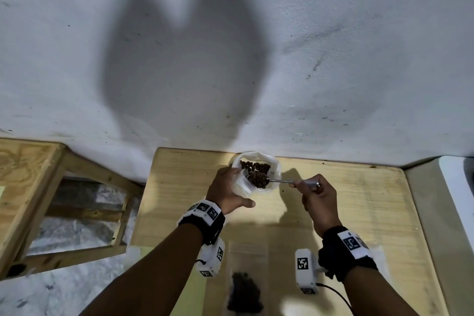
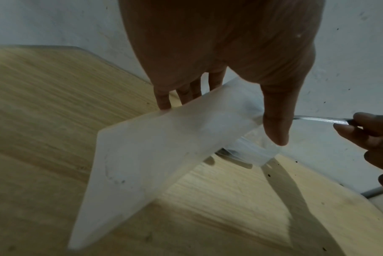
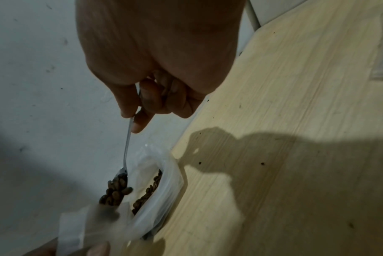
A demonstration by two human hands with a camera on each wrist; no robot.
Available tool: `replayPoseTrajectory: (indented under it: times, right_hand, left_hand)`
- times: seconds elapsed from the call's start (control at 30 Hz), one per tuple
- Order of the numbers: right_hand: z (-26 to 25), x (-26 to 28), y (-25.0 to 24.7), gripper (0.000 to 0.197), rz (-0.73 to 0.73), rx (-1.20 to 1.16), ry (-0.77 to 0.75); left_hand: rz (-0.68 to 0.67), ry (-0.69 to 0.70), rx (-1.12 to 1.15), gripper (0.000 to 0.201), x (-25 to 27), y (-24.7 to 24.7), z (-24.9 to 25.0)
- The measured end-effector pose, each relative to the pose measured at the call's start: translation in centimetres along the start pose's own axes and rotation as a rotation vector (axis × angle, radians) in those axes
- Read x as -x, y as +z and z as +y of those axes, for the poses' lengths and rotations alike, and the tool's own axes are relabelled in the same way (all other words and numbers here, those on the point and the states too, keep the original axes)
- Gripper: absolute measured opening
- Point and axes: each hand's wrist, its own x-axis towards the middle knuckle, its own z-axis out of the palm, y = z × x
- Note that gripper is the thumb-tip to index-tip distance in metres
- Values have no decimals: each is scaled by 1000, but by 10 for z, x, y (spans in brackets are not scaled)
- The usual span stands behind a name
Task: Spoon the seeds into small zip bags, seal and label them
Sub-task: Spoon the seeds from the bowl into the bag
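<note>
My left hand (image 1: pixel 232 187) holds a small clear zip bag (image 1: pixel 242 186) tilted above the table, thumb (image 2: pixel 276 121) on one side and fingers (image 2: pixel 164 99) behind. My right hand (image 1: pixel 300 184) pinches the handle of a metal spoon (image 1: pixel 279 181). The spoon bowl is heaped with brown seeds (image 1: pixel 259 179) and sits at the mouth of the zip bag (image 3: pixel 83 223). Right behind it, an open plastic bag (image 1: pixel 274 165) with more seeds (image 3: pixel 151 188) stands at the table's far edge.
A wooden table (image 1: pixel 359 200) stands against a white wall (image 1: pixel 333 59). A zip bag with dark seeds (image 1: pixel 243 287) lies flat at the near edge between my forearms. A wooden frame (image 1: pixel 38 174) stands at the left. Loose specks dot the table (image 3: pixel 262 163).
</note>
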Motion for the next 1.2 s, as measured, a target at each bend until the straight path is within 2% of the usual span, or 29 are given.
replayPoseTrajectory:
  times: [0.33,0.6,0.67,0.83,1.03,1.2]
  right_hand:
    - [6,1,4,38,-69,140,-148]
    - [-9,8,14,30,-194,258,-288]
    - [-13,3,13,33,-144,221,-283]
    - [-8,-14,6,34,140,151,-263]
    - [1,-17,24,31,124,396,-284]
    - [15,-21,37,34,146,333,-146]
  left_hand:
    - [1,-31,-4,111,3,5,3]
    - [-1,-51,43,107,2,2,6]
    - [-17,-60,54,106,0,1,7]
    - [-47,-75,68,105,-3,-4,7]
    - [-42,-97,90,111,-6,-7,2]
    - [-32,-81,115,106,-6,-5,0]
